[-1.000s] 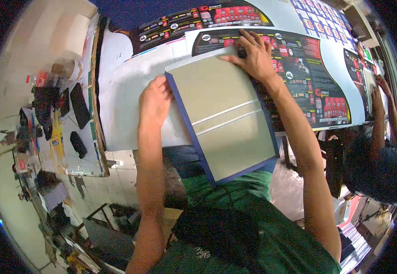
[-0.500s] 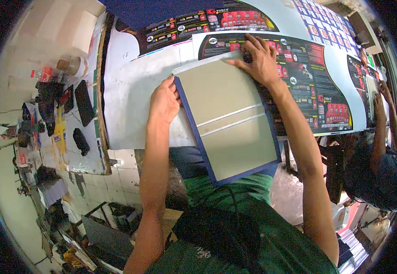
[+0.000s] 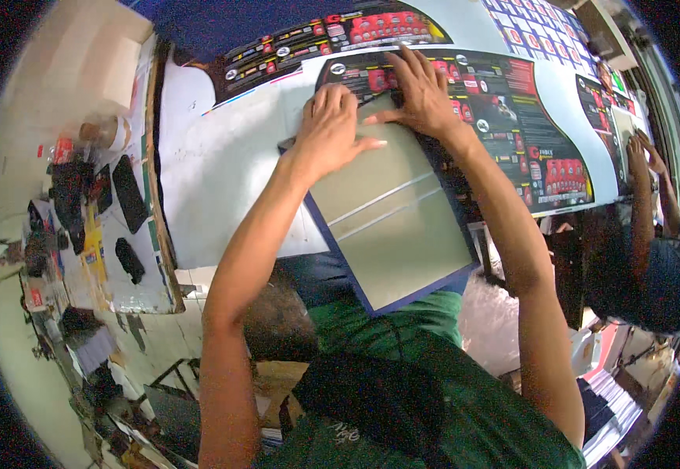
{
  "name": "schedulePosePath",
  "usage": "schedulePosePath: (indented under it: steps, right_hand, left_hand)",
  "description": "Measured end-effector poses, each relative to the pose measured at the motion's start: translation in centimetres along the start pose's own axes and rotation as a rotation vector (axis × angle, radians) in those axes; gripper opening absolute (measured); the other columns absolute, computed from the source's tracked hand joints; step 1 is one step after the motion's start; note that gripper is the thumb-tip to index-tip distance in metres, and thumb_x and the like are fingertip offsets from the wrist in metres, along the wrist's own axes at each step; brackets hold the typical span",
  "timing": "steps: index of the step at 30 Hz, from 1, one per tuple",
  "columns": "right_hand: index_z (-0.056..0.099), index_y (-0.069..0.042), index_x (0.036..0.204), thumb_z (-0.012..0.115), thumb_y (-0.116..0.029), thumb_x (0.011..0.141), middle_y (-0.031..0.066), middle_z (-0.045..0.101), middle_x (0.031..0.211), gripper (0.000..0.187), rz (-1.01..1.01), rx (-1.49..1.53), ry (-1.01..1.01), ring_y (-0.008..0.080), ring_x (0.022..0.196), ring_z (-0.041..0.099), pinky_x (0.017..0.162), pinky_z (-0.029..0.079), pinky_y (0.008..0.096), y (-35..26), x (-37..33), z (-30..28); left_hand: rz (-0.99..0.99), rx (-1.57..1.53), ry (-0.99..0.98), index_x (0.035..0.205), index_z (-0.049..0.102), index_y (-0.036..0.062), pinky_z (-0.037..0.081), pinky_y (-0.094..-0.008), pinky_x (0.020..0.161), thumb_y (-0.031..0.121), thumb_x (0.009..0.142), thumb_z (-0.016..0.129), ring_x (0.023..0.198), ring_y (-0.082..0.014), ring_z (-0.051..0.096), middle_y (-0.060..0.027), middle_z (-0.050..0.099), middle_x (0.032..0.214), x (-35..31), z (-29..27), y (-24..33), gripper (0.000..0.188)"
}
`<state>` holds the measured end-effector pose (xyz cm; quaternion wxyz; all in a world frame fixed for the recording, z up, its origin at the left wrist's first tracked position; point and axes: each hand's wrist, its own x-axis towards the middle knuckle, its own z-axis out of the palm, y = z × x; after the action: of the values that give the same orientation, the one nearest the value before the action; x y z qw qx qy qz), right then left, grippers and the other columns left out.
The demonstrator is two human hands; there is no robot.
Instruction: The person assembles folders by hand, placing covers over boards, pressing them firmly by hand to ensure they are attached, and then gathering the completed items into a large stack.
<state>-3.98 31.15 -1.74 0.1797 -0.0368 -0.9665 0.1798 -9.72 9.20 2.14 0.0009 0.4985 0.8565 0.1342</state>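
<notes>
A grey-green board (image 3: 391,223) with a dark blue edge and two pale grooves across its middle lies tilted on the white table (image 3: 215,156), its near end hanging over the table's edge toward my body. My left hand (image 3: 328,125) lies flat on the board's far left corner, fingers spread. My right hand (image 3: 418,94) presses flat at the board's far edge, partly on a black and red printed sheet (image 3: 512,125) that lies under the board.
More printed sheets (image 3: 332,35) run along the table's far side. Dark tools and small clutter (image 3: 90,203) crowd a bench to the left. Another person (image 3: 645,250) sits at the right with a hand on the table.
My left hand has slid from the board's left edge up to its far corner, close to my right hand. The board has shifted a little to the right.
</notes>
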Motion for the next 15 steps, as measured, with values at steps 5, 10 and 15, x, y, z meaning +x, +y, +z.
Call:
schedulePosePath:
  steps: [5,10,15]
  right_hand:
    - [0.049,-0.006,0.151,0.061,-0.058,0.095,0.0142,0.043,0.162,0.077,-0.226,-0.151,-0.137,0.0332,0.151,0.037,0.120,0.031,0.0569,-2.0,-1.8,-0.2]
    - [0.057,-0.004,0.145,0.050,-0.037,0.105,0.0142,0.054,0.154,0.052,-0.225,-0.095,-0.021,0.0287,0.142,0.051,0.120,0.035,0.0525,-3.3,-3.8,-0.6]
    - [0.056,0.003,0.143,0.049,-0.040,0.105,0.0191,0.054,0.152,0.058,-0.184,-0.149,-0.008,0.0324,0.142,0.051,0.120,0.034,0.0523,-4.4,-3.9,-0.7]
  left_hand:
    - [-0.211,0.117,0.047,0.143,0.045,-0.0116,0.032,-0.0565,0.121,0.044,0.103,0.058,0.148,-0.0521,0.033,-0.0347,0.034,0.159,-3.2,2.8,3.1,0.070]
    - [-0.264,0.135,0.083,0.146,0.041,-0.0132,0.031,-0.0558,0.121,0.048,0.103,0.056,0.147,-0.0505,0.036,-0.0354,0.038,0.157,-5.1,2.0,3.3,0.076]
    - [-0.262,0.341,-0.045,0.150,0.037,-0.0151,0.026,-0.0540,0.124,0.056,0.102,0.053,0.148,-0.0434,0.039,-0.0356,0.042,0.154,-11.2,-0.2,0.7,0.087]
